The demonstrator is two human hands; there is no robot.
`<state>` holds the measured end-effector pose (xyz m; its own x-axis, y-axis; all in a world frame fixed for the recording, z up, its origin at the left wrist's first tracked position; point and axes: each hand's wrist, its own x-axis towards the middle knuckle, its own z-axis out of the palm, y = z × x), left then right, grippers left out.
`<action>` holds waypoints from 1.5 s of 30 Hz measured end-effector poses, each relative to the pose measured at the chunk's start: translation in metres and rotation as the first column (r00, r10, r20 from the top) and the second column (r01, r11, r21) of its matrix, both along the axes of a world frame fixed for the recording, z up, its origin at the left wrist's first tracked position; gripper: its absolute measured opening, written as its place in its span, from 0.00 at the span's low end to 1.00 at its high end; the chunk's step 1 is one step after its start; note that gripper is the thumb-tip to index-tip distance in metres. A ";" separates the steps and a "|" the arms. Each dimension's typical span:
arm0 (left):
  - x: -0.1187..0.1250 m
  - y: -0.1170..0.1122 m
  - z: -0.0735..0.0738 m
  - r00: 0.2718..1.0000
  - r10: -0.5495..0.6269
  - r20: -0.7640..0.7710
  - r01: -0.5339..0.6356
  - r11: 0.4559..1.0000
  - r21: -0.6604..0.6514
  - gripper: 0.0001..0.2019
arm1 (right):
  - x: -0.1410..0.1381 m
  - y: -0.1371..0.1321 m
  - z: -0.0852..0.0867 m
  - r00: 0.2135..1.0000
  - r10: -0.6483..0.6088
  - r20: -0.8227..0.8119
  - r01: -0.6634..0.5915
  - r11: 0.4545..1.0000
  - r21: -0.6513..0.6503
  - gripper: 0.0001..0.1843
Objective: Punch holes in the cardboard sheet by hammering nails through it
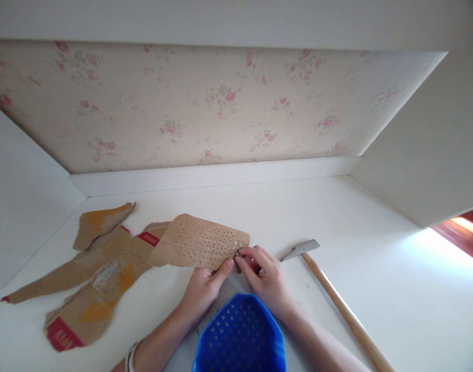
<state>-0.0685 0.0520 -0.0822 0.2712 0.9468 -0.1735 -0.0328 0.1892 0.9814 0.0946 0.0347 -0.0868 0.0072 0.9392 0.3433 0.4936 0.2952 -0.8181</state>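
Note:
My left hand (208,285) is closed on the lower edge of a brown cardboard piece (201,242) dotted with rows of small dark holes, its thumb on top near the right end. At that same end, the fingertips of my right hand (261,271) are pinched together against the cardboard. Whatever they hold is too small to make out. Several tiny shiny bits (236,246) show on the cardboard just beside these fingertips. Below both hands, between my forearms, sits a blue plastic basket (239,336) with round holes.
A hammer with a narrow metal head (301,249) and a long wooden handle (342,309) lies right of my right arm. Torn cardboard pieces (104,287) with red and yellow marks lie at the left on the white surface (298,206). Behind is a floral-papered wall (205,113).

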 end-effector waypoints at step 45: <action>-0.001 0.004 -0.011 0.980 0.199 0.012 -0.198 0.977 -0.075 0.19 | -0.001 -0.005 -0.003 1.000 -0.010 -0.017 0.010 1.000 -0.016 0.03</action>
